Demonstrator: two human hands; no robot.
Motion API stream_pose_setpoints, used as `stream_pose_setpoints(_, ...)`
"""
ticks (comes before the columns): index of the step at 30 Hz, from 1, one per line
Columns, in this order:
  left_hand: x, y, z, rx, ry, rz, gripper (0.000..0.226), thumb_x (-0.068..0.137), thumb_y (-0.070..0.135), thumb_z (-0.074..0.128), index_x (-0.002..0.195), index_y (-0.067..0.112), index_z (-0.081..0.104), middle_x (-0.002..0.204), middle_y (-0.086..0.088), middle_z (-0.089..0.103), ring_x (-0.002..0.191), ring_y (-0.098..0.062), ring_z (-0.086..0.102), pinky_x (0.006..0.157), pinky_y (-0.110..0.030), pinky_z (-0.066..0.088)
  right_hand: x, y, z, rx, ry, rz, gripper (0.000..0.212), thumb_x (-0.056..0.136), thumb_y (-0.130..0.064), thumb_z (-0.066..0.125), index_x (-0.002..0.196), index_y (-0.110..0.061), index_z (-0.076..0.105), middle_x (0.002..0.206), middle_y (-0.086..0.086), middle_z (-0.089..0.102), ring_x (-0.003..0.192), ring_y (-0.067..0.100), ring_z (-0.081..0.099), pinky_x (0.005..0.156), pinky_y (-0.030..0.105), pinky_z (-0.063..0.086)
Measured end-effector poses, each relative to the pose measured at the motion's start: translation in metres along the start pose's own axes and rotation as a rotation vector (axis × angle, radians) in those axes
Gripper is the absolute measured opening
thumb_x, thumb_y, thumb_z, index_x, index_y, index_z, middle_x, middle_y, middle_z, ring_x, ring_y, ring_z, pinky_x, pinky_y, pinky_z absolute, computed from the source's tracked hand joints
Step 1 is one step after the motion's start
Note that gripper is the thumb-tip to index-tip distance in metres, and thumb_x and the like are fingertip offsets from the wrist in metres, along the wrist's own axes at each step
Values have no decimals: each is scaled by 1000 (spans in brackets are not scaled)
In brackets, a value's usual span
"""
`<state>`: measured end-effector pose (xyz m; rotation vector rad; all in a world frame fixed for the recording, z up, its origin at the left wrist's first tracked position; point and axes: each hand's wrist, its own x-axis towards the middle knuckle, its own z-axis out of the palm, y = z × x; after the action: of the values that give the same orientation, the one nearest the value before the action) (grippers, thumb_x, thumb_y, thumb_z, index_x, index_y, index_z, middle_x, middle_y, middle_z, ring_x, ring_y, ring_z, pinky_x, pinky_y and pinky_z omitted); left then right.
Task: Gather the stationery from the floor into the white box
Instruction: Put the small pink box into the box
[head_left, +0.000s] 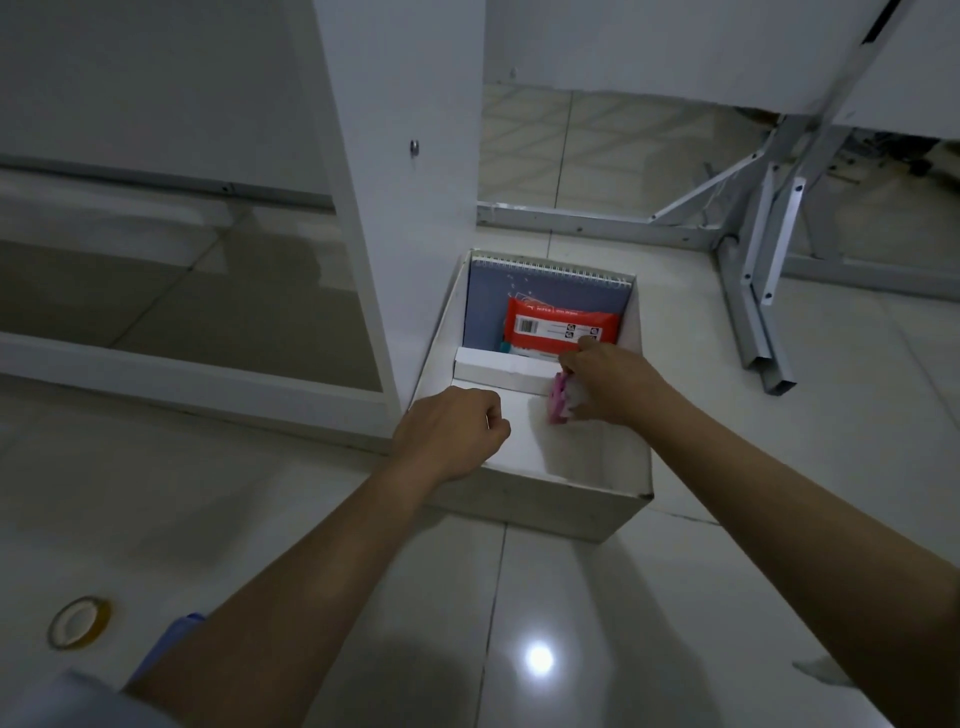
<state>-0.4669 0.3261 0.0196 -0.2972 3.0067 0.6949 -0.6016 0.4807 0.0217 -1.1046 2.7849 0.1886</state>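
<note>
The white box (571, 499) stands on the tiled floor beside a white furniture panel. Inside, a blue spiral notebook (491, 296) leans on the far wall, with a red packet (561, 325) in front of it and a small white carton (493, 366) below. My right hand (608, 382) reaches into the box and grips a small pink and white item (560, 402). My left hand (449, 434) rests on the box's near left rim, fingers curled. A roll of clear tape (78, 621) lies on the floor at the lower left, near a blue object (171, 639) half hidden by my left arm.
A white furniture panel (410, 208) rises just left of the box. A folded metal table frame (758, 291) lies on the floor to the right. A pale scrap (821, 670) shows by my right forearm. A lamp glare (539, 659) reflects on the glossy tiles.
</note>
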Motion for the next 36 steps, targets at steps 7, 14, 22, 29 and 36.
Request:
stream_pose_setpoints(7, 0, -1, 0, 1, 1, 3, 24, 89, 37, 45, 88, 22, 63, 85, 2, 67, 73, -17, 59, 63, -27, 42, 9, -12, 7, 15, 88, 57, 67, 82, -40, 69, 135, -18, 35, 134, 7, 57, 110, 29, 63, 88, 41, 54)
stream_pose_setpoints(14, 1, -2, 2, -4, 9, 7, 25, 89, 37, 46, 90, 21, 64, 84, 1, 67, 72, -18, 59, 66, -30, 48, 20, -6, -4, -27, -57, -13, 36, 80, -24, 72, 112, -20, 57, 118, 5, 63, 104, 25, 59, 89, 38, 53)
stream_pose_setpoints(22, 1, -2, 2, -11, 20, 10, 23, 87, 38, 46, 84, 23, 63, 81, 2, 66, 71, -19, 59, 65, -30, 47, 18, -3, 14, -105, 23, 30, 58, 82, -22, 70, 132, -19, 41, 130, 9, 57, 114, 29, 57, 88, 42, 54)
stream_pose_setpoints(29, 1, -2, 3, -25, 19, 15, 23, 88, 37, 46, 84, 22, 63, 78, 3, 65, 68, -16, 58, 62, -27, 43, 22, -5, 16, -41, 1, 124, 51, 86, -52, 57, 125, -20, 49, 116, 4, 66, 96, 24, 65, 80, 36, 56)
stream_pose_setpoints(36, 1, -2, 3, -4, 22, 16, 24, 88, 37, 45, 85, 22, 64, 80, 2, 66, 69, -18, 59, 61, -27, 40, 21, 2, 8, -74, 2, 130, 42, 95, -28, 51, 134, -16, 43, 133, 14, 50, 118, 33, 53, 98, 46, 45)
